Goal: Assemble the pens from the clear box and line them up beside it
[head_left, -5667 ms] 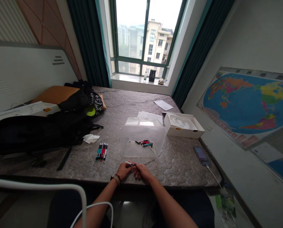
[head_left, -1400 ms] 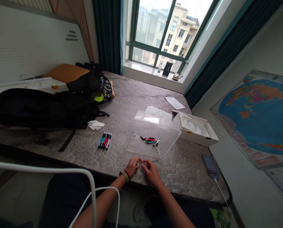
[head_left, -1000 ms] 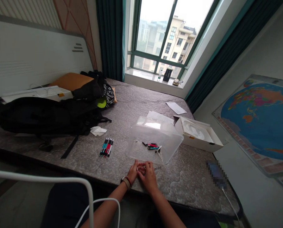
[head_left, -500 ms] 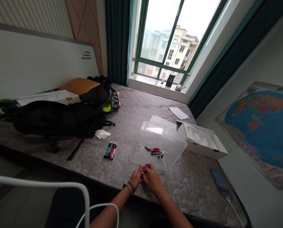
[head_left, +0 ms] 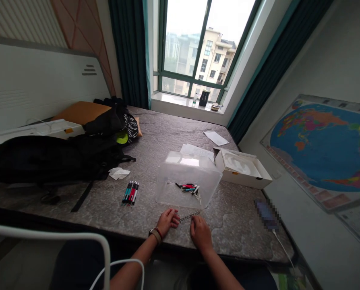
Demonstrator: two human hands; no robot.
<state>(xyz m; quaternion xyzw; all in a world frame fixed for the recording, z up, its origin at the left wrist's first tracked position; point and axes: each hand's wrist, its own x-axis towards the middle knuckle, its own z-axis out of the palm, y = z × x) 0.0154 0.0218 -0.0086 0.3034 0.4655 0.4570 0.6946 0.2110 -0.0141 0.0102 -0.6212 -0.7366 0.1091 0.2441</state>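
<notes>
My left hand [head_left: 168, 221] rests on the mattress [head_left: 228, 237], fingers relaxed and nothing visible in it. My right hand [head_left: 201, 233] lies a short way to its right, also holding nothing I can see. Printed lettering [head_left: 189, 217] on the mattress lies between them. Just beyond stands a clear plastic box [head_left: 170, 193], close to but not touching my hands. Within its walls lies a small heap of pen parts [head_left: 186, 187] in red, black and teal. Several assembled pens [head_left: 130, 193] lie side by side on the mattress, left of the box.
A white open cardboard box [head_left: 242, 169] stands right of the clear box, with papers [head_left: 196, 152] behind. A black backpack [head_left: 47, 159] and a tissue [head_left: 118, 173] lie left. A pixelated phone [head_left: 266, 214] with a white cable lies near the right edge.
My hands, together over a small piece a moment ago, have moved apart and now lie flat, with no piece visible. The view has swung slightly left.
</notes>
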